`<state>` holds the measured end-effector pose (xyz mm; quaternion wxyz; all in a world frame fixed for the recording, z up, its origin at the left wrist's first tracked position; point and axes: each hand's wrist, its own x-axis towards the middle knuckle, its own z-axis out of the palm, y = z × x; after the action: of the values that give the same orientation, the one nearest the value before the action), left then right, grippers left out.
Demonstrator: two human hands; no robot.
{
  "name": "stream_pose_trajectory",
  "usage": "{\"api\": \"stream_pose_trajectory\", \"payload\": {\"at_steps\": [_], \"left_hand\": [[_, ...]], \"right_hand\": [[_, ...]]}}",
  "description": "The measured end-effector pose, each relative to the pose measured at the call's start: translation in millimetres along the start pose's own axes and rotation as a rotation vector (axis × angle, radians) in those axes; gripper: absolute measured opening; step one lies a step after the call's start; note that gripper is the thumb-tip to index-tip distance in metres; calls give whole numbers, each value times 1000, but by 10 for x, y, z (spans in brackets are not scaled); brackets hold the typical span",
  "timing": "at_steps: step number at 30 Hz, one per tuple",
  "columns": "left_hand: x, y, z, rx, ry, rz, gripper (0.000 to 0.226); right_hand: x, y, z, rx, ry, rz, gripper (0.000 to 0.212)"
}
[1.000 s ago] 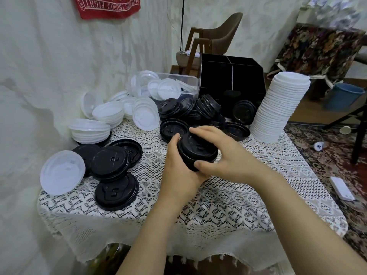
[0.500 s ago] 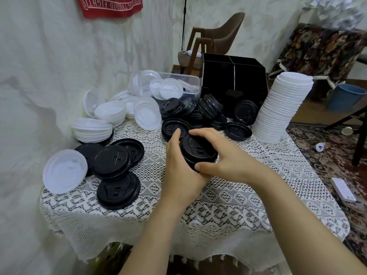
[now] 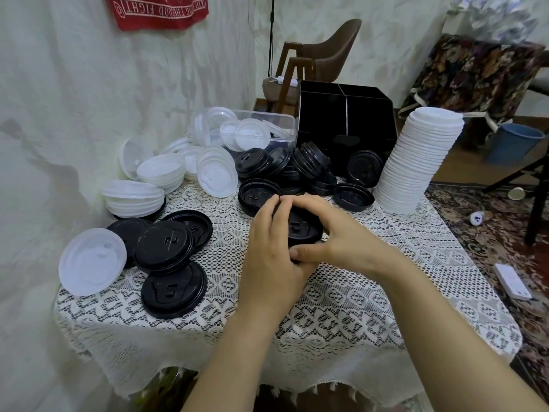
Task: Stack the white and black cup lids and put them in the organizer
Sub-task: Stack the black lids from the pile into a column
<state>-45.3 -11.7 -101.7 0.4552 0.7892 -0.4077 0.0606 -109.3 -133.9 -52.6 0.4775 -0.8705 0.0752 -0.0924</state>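
The small stack of black lids sits between your two hands over the lace tablecloth, near the middle of the table; whether it rests on the cloth cannot be told. Your left hand curls round its left rim, fingers bent over the far edge. Your right hand wraps it from the right. Its fingers arch over the far rim to meet your left fingertips, and its thumb presses the near edge. Both grips are narrow and closed on the stack. Just behind lies a heap of loose black lids, and behind that stands the black organizer. A tall leaning stack of white lids stands at its right. To your left a few flat black lids overlap, with a single white lid beside them.
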Motion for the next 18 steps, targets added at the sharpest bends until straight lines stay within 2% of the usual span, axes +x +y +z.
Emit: {"api": "stream_pose_trajectory", "payload": {"at_steps": [3,5,7,8,10,12,18], "left_hand": [[0,23,-4,5,15,-10,74],[6,35,0,11,23,-16,74],[5,37,2,7,14,-17,73],[4,35,3,4,10,-15,72],[3,27,3,3,12,-11,71],[4,21,4,6,19,-3,72],[4,18,-1,-8,18,0,73]], "right_hand": [[-30,83,-40,225,19,12,55],[10,246,-103,281,196,70,48],[109,493,-191,67,432,180,51],[161,610,-235,-98,496,230,54],[261,786,-298,-395,491,298,57],[345,904,-341,-579,434,345,57],[422,968,-374,-835,430,343,36]]}}
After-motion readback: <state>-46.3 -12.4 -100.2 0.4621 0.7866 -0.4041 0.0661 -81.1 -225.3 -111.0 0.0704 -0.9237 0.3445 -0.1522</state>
